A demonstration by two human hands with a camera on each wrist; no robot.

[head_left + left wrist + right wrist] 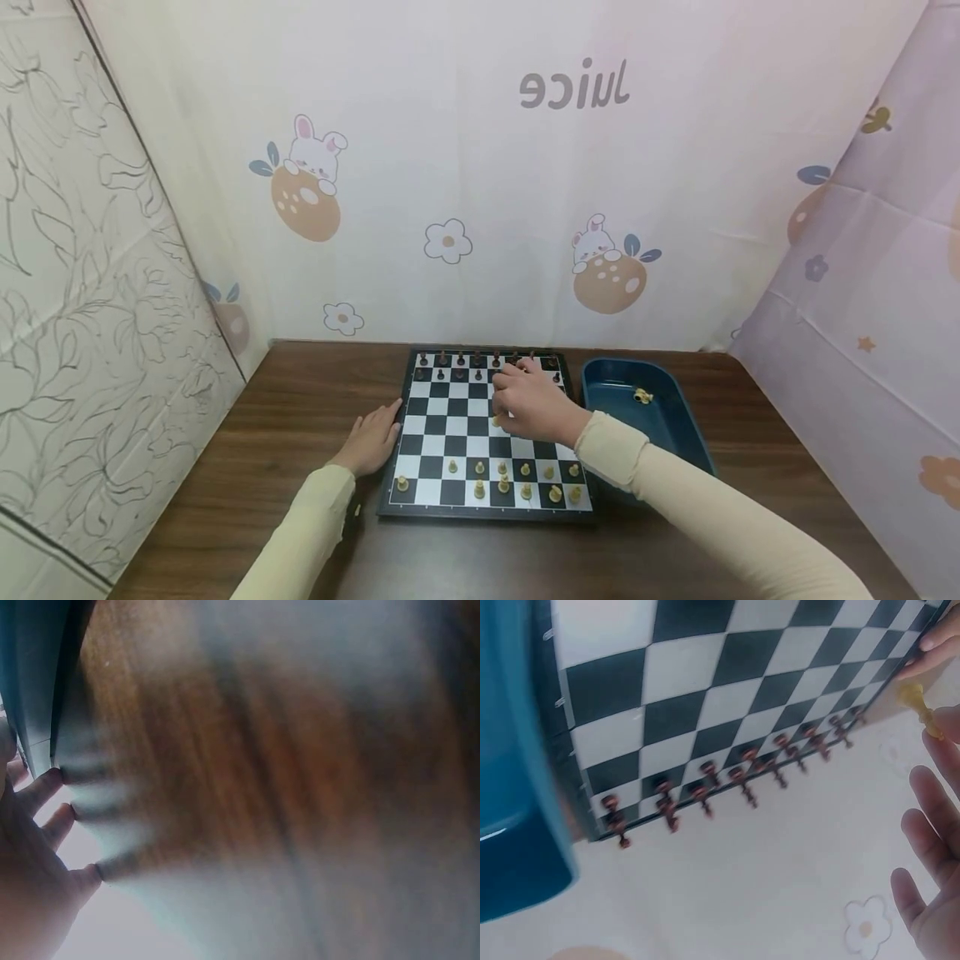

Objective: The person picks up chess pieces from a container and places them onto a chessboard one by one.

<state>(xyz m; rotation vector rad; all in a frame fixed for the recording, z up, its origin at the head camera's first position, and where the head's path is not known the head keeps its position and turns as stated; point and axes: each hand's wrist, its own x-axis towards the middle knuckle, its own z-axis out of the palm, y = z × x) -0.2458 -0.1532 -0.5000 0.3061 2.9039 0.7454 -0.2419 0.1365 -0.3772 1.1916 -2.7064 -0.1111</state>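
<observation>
My right hand [536, 404] is over the right-hand middle of a black-and-white chessboard [456, 425]. Its thumb and finger pinch a yellow chess piece [916, 701], and the other fingers are spread in the right wrist view. My left hand [371, 442] lies at the board's left side, fingers stretched out, fingertips right at its edge. Dark brown pieces [460, 360] line the far two rows, some of them hidden behind my right hand. Several yellow pieces [503, 483] stand on the two near rows, with one alone [402, 483] at the near left corner.
A blue tray [701, 446] stands against the board's right side, under my right forearm. Inside it are yellow pieces [642, 396] close together. The wooden table [300, 400] reaches back to a patterned curtain [450, 292].
</observation>
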